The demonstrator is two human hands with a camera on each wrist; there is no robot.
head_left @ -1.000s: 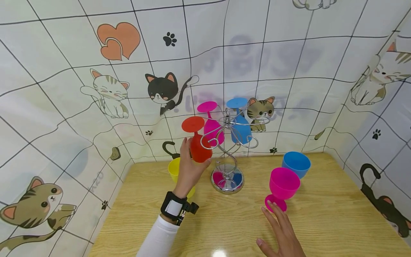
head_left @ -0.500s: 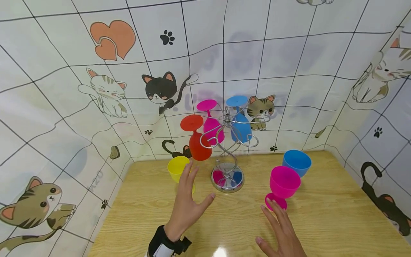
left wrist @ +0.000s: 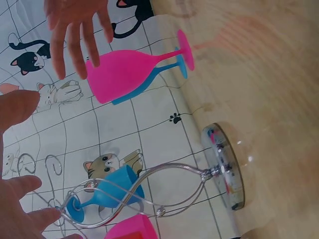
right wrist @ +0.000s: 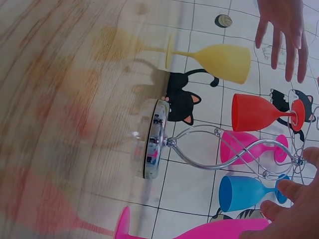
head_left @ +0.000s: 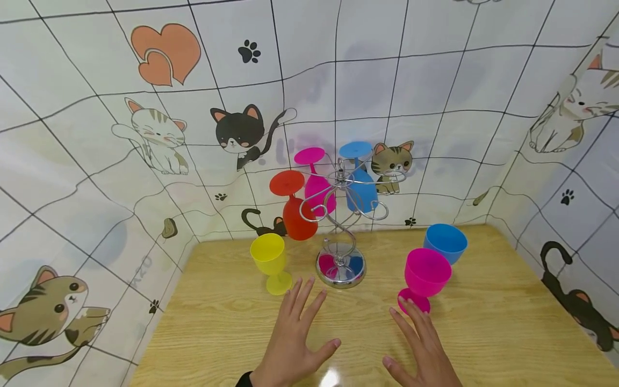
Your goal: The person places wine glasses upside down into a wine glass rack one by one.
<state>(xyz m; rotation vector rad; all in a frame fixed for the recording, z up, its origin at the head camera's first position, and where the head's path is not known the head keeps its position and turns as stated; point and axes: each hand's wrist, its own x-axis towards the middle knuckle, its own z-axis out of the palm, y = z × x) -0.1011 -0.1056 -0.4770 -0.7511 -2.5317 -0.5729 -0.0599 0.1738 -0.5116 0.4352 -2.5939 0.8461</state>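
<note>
My left hand hovers over the front of the table, fingers spread and holding nothing. A yellow goblet stands upright just beyond its fingertips. My right hand is also spread and holds nothing; its fingertips overlap the foot of an upright pink goblet in the head view. Behind that one stands a blue goblet, its lower part hidden. On the silver wire rack hang a red goblet, another pink goblet and another blue goblet, all upside down.
The rack's round mirrored base rests on the wood-grain table, between the yellow goblet and the pink one. A white cloth with printed cats and grid lines closes off the back and both sides.
My left hand has let go of the red goblet, which now hangs on the rack. It has drawn back toward the table's front, fingers spread. My right hand has stayed nearly still.
</note>
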